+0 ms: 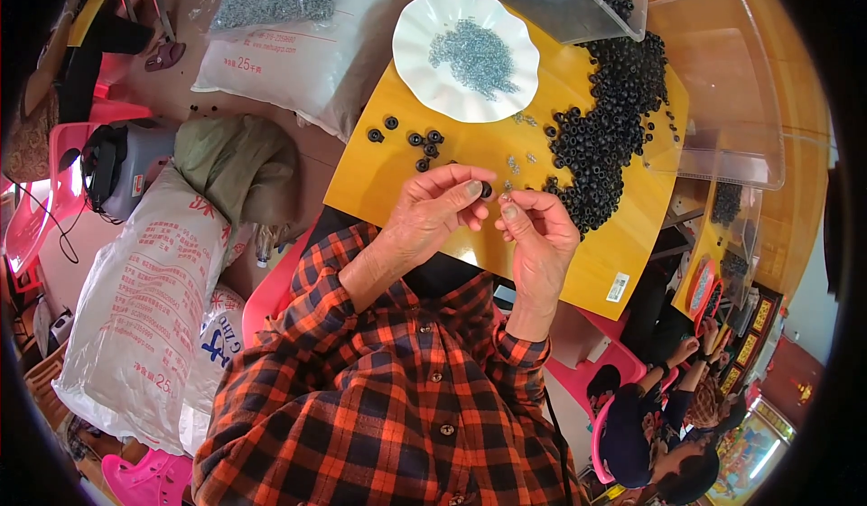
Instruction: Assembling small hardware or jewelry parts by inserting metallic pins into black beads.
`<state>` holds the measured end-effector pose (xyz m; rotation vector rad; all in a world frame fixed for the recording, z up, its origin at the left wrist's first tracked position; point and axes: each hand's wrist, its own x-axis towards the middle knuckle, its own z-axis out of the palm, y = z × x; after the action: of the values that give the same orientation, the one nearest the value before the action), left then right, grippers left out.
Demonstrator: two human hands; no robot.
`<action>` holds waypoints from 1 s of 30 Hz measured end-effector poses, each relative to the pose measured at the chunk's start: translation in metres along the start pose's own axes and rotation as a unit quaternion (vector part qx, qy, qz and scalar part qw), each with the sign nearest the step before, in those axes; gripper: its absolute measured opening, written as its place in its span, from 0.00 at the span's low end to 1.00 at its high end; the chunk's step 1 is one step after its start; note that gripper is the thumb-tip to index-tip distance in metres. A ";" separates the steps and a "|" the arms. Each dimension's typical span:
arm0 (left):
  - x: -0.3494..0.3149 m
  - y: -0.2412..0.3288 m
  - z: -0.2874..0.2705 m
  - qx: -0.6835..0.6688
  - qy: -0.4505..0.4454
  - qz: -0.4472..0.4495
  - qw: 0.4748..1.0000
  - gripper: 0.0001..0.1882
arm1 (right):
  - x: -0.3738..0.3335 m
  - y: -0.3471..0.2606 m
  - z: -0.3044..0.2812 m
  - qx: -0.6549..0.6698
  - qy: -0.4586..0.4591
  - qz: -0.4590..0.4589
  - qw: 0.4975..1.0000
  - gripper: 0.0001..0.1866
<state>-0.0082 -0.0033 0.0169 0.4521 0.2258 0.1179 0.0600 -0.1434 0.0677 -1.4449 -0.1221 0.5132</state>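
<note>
Over the near edge of the yellow tabletop (361, 177), my left hand (432, 213) pinches a small round black piece with a hole (487, 190) between thumb and fingers. Close beside it, my right hand (543, 228) has thumb and forefinger pressed together on a tiny shiny clear bit (504, 198). The two pieces are near each other; whether they touch I cannot tell. A large heap of black ring-shaped pieces (601, 136) spreads to the right. Several separate black pieces (432, 137) lie left of my hands. A few tiny clear bits (512, 163) lie just beyond my fingers.
A white scalloped plate (411, 44) at the far side holds a mound of small clear bits (474, 59). A clear plastic bin (542, 5) tilts over the heap; another clear tray (731, 82) stands right. White sacks (149, 298) fill the left floor. Another person (650, 425) sits lower right.
</note>
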 end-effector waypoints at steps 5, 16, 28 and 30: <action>-0.001 0.000 0.001 0.002 -0.004 0.004 1.000 0.13 | -0.002 -0.001 0.000 0.007 -0.005 -0.009 1.000 0.09; -0.002 -0.006 -0.002 0.017 -0.009 0.012 1.000 0.12 | -0.007 -0.005 0.007 -0.044 -0.010 -0.051 0.998 0.06; -0.004 -0.007 -0.004 0.028 -0.018 0.011 0.999 0.12 | -0.007 -0.003 0.007 -0.123 -0.024 -0.099 0.987 0.06; -0.004 -0.007 -0.004 0.048 -0.019 0.015 0.999 0.12 | -0.007 -0.004 0.008 -0.140 -0.025 -0.101 0.985 0.05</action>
<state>-0.0123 -0.0084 0.0107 0.5526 0.1882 0.1279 0.0519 -0.1393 0.0745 -1.6725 -0.3890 0.3754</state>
